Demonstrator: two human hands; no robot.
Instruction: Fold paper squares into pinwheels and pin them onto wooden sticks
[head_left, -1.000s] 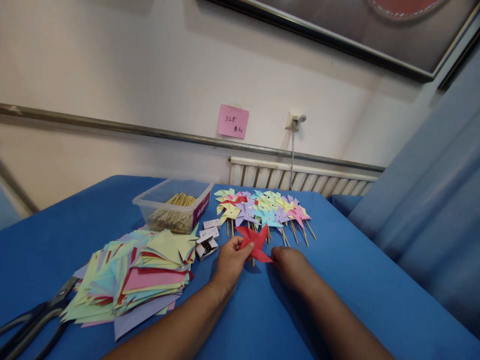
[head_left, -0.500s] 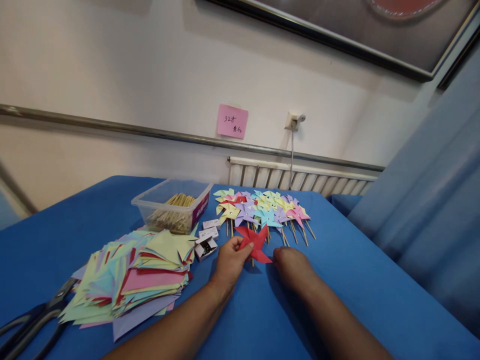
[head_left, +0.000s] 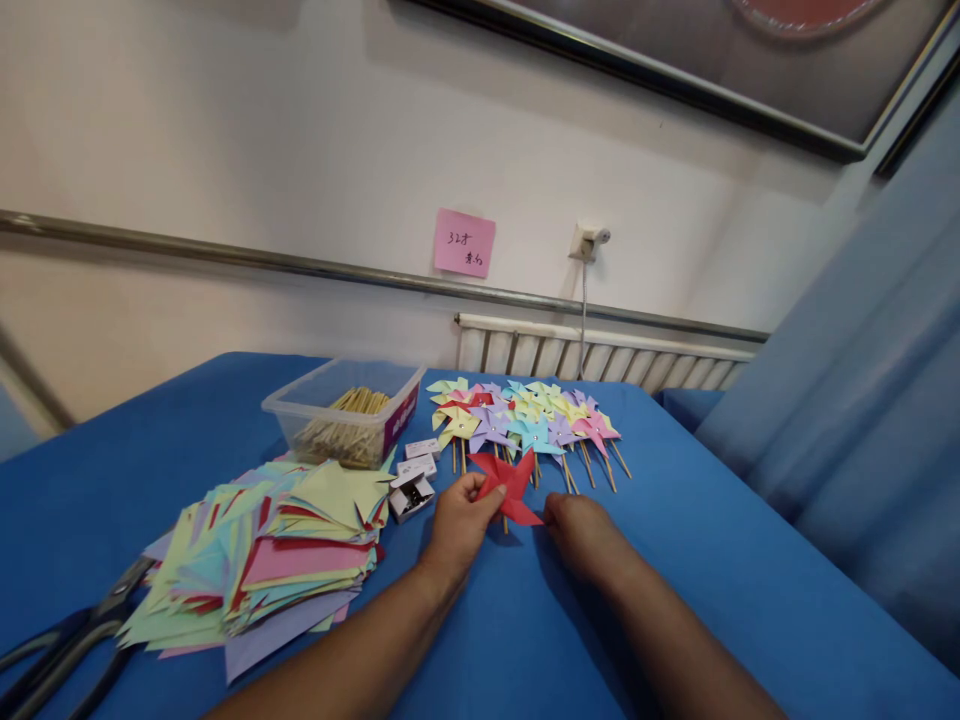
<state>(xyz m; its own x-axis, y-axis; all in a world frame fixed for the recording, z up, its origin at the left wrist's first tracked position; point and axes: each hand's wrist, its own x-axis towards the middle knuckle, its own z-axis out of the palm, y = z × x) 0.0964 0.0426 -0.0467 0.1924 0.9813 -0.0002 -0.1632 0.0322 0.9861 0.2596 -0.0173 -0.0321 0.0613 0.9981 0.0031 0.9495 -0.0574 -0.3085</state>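
Note:
My left hand point(head_left: 461, 520) pinches a red paper pinwheel point(head_left: 514, 488) at its left side, thumb laid over the front near the middle. A short end of a wooden stick point(head_left: 505, 524) shows below the paper. Just right of the pinwheel's lower right tip is my right hand point(head_left: 585, 535), its fingers curled closed; whatever they hold is hidden. Behind both hands lie several finished pinwheels point(head_left: 535, 434) in yellow, purple, blue and pink, their sticks pointing towards me. Left of my left hand sits a small open box point(head_left: 412, 497) with dark pins in it.
A clear plastic tub point(head_left: 285, 401) of wooden sticks point(head_left: 341, 430) stands at the back left. In front of it spreads a heap of coloured cut paper point(head_left: 262, 560), with large scissors point(head_left: 97, 625) beside it. Two small closed boxes point(head_left: 418, 467) lie near the tub on the blue tablecloth point(head_left: 720, 560).
Almost nothing differs. My right hand has shifted very slightly left, towards the red pinwheel; my left hand keeps its hold on it.

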